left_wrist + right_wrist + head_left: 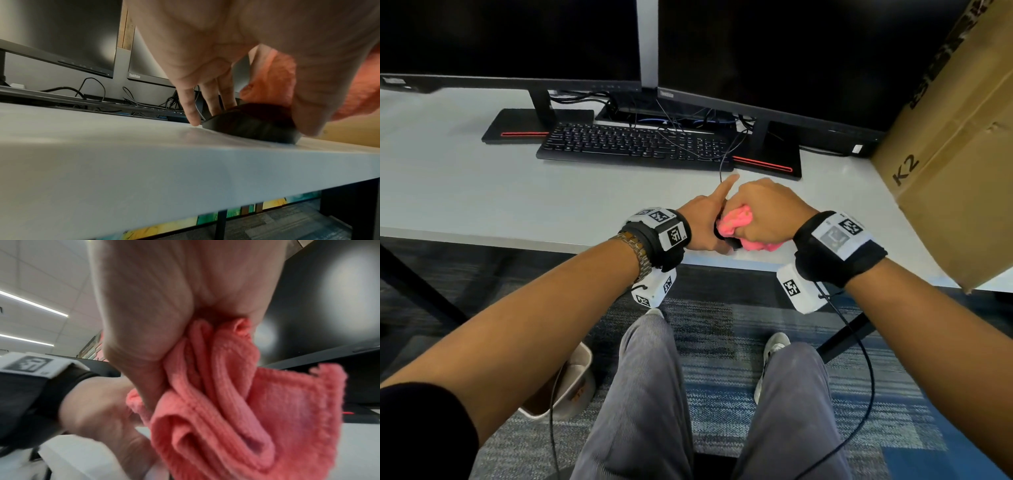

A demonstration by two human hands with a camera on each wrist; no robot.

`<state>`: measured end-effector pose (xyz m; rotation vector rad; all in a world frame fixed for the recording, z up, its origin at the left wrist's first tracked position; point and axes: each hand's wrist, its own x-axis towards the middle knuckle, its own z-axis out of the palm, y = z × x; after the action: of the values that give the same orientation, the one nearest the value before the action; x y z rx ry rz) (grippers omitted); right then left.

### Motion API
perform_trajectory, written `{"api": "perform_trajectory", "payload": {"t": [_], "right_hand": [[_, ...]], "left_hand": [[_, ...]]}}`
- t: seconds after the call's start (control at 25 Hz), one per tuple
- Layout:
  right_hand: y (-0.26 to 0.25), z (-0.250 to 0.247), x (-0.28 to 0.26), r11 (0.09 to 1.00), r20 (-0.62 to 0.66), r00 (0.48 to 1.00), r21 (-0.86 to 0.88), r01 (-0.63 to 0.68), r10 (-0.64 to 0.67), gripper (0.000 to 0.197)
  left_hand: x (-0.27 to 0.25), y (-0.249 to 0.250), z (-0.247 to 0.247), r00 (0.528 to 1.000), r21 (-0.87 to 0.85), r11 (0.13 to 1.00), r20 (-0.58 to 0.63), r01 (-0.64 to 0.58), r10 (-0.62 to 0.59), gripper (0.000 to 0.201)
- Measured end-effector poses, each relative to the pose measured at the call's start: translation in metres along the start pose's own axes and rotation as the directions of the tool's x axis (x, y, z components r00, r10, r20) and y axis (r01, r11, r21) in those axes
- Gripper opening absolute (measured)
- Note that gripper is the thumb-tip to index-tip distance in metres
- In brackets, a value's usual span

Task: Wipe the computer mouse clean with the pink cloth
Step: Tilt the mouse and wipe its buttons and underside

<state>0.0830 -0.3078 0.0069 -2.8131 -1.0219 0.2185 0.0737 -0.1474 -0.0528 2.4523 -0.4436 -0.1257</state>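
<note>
At the centre of the head view, near the front edge of the surface [482,205], the black computer mouse [252,125] sat steadied between the left hand [705,222]'s thumb and fingers. The right hand [767,212] clenched the bunched pink cloth [736,219] against its top. Wiping looked underway; how much remained could not be judged.

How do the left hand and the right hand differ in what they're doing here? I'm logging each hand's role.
The left hand grips the black mouse from the side, steadying it on the desk; the right hand clutches the bunched pink cloth over the mouse's top. The left forefinger points out straight; the right hand's fingers are all curled. Both wear black wrist straps with white markers.
</note>
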Motion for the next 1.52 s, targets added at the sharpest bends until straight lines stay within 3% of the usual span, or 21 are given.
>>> {"api": "perform_trajectory", "payload": {"t": [0.28,0.44,0.64,0.8,0.96,1.08,1.2,1.4,1.52], "right_hand": [[0.015,0.017,-0.037,0.998,0.047,0.999,0.058,0.018,-0.020,0.012],[0.032,0.007,-0.032,1.000,-0.060,0.998,0.007,-0.031,0.031,0.012],[0.016,0.022,-0.038,0.998,0.098,0.993,0.004,0.067,-0.067,0.006],[0.028,0.004,-0.029,1.000,0.022,1.000,-0.030,0.003,-0.002,0.014],[0.014,0.017,-0.028,0.999,0.092,0.996,-0.036,-0.014,0.017,0.005],[0.017,0.012,-0.020,0.988,0.035,0.999,0.148,-0.037,0.032,0.025],[0.033,-0.008,-0.018,0.991,-0.080,0.995,0.108,0.073,-0.064,0.018],[0.032,-0.005,-0.026,1.000,0.087,0.996,0.000,0.009,-0.009,0.019],[0.015,0.009,-0.024,0.999,0.088,0.996,0.009,0.034,-0.034,0.021]], "left_hand": [[0.001,-0.006,0.003,0.999,0.047,0.998,-0.005,-0.041,0.041,0.127],[0.001,-0.005,0.003,1.000,0.082,0.997,-0.007,-0.012,0.012,0.125],[0.000,-0.005,0.004,1.000,0.061,0.998,-0.011,-0.005,0.006,0.123],[0.001,-0.005,0.005,1.000,0.061,0.998,-0.021,0.010,-0.009,0.122],[0.000,-0.004,0.004,1.000,0.044,0.999,-0.017,0.000,0.001,0.123],[-0.003,-0.005,0.002,1.000,0.049,0.999,-0.018,-0.009,0.010,0.121],[-0.008,-0.010,-0.002,1.000,0.028,1.000,-0.017,0.012,-0.012,0.120],[-0.016,-0.016,-0.005,0.998,-0.068,0.997,-0.053,0.033,-0.036,0.115],[-0.017,-0.016,-0.005,0.999,-0.060,0.998,-0.047,0.024,-0.027,0.110]]}}
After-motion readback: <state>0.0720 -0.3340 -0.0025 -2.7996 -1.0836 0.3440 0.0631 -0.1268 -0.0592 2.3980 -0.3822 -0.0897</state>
